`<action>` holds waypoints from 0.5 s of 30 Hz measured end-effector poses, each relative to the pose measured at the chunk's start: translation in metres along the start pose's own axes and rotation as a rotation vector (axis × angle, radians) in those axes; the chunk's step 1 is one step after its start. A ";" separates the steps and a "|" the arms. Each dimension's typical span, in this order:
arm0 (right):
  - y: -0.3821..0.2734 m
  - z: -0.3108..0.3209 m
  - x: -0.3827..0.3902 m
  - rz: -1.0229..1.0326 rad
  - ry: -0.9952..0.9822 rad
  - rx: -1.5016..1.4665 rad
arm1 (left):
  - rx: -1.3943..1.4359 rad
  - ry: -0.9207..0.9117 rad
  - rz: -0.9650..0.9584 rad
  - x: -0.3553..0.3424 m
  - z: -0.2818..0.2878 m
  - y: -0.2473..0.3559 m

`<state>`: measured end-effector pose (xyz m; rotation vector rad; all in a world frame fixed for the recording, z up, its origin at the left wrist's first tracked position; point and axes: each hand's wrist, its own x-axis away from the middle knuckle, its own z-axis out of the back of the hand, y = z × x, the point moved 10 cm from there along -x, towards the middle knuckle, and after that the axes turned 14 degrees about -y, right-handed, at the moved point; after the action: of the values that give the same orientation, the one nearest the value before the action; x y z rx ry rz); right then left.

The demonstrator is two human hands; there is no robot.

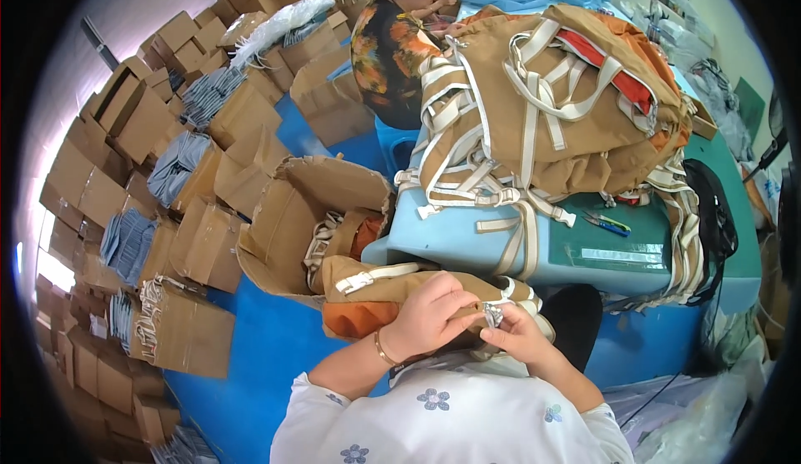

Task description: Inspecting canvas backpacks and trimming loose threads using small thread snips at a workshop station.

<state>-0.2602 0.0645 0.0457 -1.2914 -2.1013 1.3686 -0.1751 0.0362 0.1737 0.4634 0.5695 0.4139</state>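
Across my lap lies a tan and orange bag (367,318) with white straps and a white plastic buckle. My left hand (430,318) is closed on it, thumb and fingers pinching a tan edge. Close beside it, my right hand (519,336) pinches a small silvery-grey piece (493,315) at the same spot; its exact kind is too small to make out. A large pile of tan bags (501,88) with white webbing, orange panels and hanging buckles covers the table in front of me.
Green-handled snips (607,224) lie on the green table mat (576,243). An open carton (271,243) holding more bags stands at left. Stacked cartons (196,330) fill the left side. A co-worker (388,55) sits at the table's far left. A black strap bundle (713,214) hangs at right.
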 end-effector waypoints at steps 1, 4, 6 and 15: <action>-0.007 0.001 0.000 -0.025 0.067 -0.012 | -0.031 0.000 -0.022 -0.002 0.000 0.002; -0.015 0.022 -0.001 -0.076 0.169 0.177 | -0.165 0.005 -0.071 -0.013 0.007 0.007; -0.022 0.027 -0.010 -0.004 0.090 0.090 | -0.192 0.019 -0.062 -0.019 0.013 0.003; -0.035 0.041 -0.034 0.146 0.164 -0.369 | 0.040 0.005 0.110 -0.031 0.004 -0.036</action>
<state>-0.2874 0.0095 0.0623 -1.6656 -2.2505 0.9117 -0.1883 -0.0092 0.1707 0.5339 0.5594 0.5090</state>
